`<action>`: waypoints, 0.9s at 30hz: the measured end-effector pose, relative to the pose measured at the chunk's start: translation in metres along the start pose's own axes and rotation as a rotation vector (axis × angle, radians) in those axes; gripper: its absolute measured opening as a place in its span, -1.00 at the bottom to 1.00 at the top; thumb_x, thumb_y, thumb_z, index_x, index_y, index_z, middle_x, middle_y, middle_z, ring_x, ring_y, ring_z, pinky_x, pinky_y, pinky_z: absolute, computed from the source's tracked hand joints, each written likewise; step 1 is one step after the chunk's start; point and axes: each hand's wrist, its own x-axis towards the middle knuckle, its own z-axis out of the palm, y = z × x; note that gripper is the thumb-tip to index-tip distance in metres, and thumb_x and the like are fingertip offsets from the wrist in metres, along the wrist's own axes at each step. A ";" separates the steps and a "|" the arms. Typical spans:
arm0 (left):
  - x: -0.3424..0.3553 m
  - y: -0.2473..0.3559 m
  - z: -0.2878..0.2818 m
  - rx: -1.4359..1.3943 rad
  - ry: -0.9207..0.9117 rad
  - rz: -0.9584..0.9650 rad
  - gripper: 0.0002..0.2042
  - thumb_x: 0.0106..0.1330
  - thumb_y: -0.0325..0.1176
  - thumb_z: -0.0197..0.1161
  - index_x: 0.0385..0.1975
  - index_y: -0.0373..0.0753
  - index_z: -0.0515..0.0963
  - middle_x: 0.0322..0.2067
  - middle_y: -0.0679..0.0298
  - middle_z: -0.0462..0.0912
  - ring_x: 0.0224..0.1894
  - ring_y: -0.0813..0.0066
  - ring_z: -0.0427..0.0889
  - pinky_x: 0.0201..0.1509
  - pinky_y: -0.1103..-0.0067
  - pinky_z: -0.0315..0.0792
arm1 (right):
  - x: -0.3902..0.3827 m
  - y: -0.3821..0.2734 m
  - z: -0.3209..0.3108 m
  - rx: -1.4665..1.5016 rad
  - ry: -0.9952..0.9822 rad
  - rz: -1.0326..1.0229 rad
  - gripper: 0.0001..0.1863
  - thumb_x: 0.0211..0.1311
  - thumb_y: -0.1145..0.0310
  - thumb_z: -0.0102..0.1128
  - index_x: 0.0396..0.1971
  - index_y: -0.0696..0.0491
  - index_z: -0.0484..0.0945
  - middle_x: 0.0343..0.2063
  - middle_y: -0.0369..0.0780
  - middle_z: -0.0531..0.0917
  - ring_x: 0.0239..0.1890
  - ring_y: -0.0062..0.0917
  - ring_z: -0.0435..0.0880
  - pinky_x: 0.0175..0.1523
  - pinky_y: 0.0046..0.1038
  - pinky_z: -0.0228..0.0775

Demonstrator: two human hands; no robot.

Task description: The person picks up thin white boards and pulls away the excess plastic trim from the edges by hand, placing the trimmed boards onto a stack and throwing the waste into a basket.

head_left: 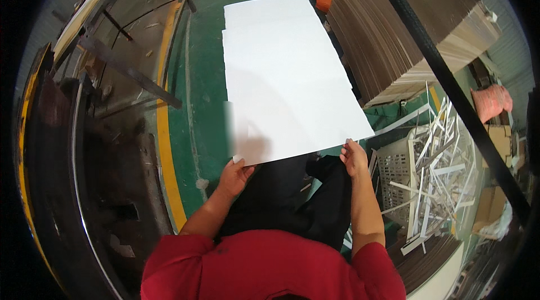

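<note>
A large white sheet (287,75) stretches away from me, its near edge level with my hands. My left hand (236,177) pinches the near left corner, thumb on top. At the near right corner, my right hand (353,157) is closed on the same sheet. Stepped outlines along its left and far sides suggest more than one sheet lying together; I cannot tell how many. What supports the far part is hidden beneath the white surface. The sheet's left edge near my left hand looks blurred.
Right of the sheet stands a tall stack of brown boards (388,35). Nearer, a white plastic basket (394,170) overflows with white offcut strips (444,159). A black bar (433,55) crosses the right side. On the left are a metal frame (129,72) and a yellow floor line (167,159).
</note>
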 end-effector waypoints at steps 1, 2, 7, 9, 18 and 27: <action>0.000 -0.006 0.011 -0.011 0.004 0.013 -0.80 0.22 -0.42 0.00 -0.16 -0.22 0.40 -0.20 0.26 0.49 -0.19 0.37 0.50 -0.13 0.45 0.43 | 0.004 0.002 -0.001 -0.011 -0.012 0.002 -0.88 0.11 0.30 0.05 -0.43 0.02 0.41 -0.54 -0.34 0.49 -0.54 -0.63 0.45 -0.46 -0.57 0.33; 0.000 -0.007 0.017 -0.072 -0.013 0.022 -0.79 0.22 -0.43 0.00 -0.14 -0.22 0.37 -0.19 0.25 0.48 -0.16 0.36 0.48 -0.10 0.45 0.42 | 0.006 0.002 0.004 0.017 0.000 -0.006 -0.88 0.10 0.32 0.04 -0.43 0.04 0.41 -0.55 -0.33 0.48 -0.55 -0.63 0.45 -0.48 -0.58 0.32; 0.019 -0.018 0.053 -0.187 -0.178 0.045 -0.77 0.25 -0.42 -0.02 -0.09 -0.22 0.32 -0.10 0.24 0.41 -0.05 0.31 0.40 0.04 0.43 0.31 | 0.008 0.002 0.033 0.015 -0.044 0.023 -0.89 0.06 0.37 0.06 -0.45 0.09 0.43 -0.52 -0.29 0.52 -0.56 -0.63 0.46 -0.50 -0.61 0.32; 0.037 -0.020 0.065 -0.091 -0.254 0.064 -0.71 0.24 -0.31 0.04 -0.06 -0.21 0.31 -0.04 0.27 0.37 -0.03 0.39 0.39 0.02 0.48 0.31 | -0.003 -0.003 0.053 -0.107 -0.099 0.017 -0.89 0.06 0.37 0.06 -0.46 0.09 0.45 -0.50 -0.30 0.54 -0.53 -0.65 0.47 -0.47 -0.61 0.33; 0.127 -0.030 0.094 -0.237 -0.103 0.107 -0.65 0.30 -0.29 -0.09 0.02 -0.34 0.19 -0.01 0.10 0.33 0.07 0.27 0.30 0.18 0.40 0.21 | -0.055 0.030 -0.006 -1.383 0.407 -0.991 -0.76 -0.08 0.32 0.13 -0.37 0.08 0.51 -0.27 -0.18 0.51 -0.16 -0.29 0.43 -0.13 -0.32 0.29; 0.194 -0.020 0.144 -0.312 0.020 0.134 -0.70 0.30 -0.28 -0.11 -0.10 -0.37 0.30 -0.08 0.07 0.39 -0.01 0.23 0.37 0.10 0.38 0.30 | -0.038 0.015 -0.029 -1.492 0.358 -0.527 -0.72 -0.01 0.22 -0.01 -0.41 0.11 0.52 -0.27 -0.20 0.50 -0.09 -0.35 0.38 -0.07 -0.29 0.28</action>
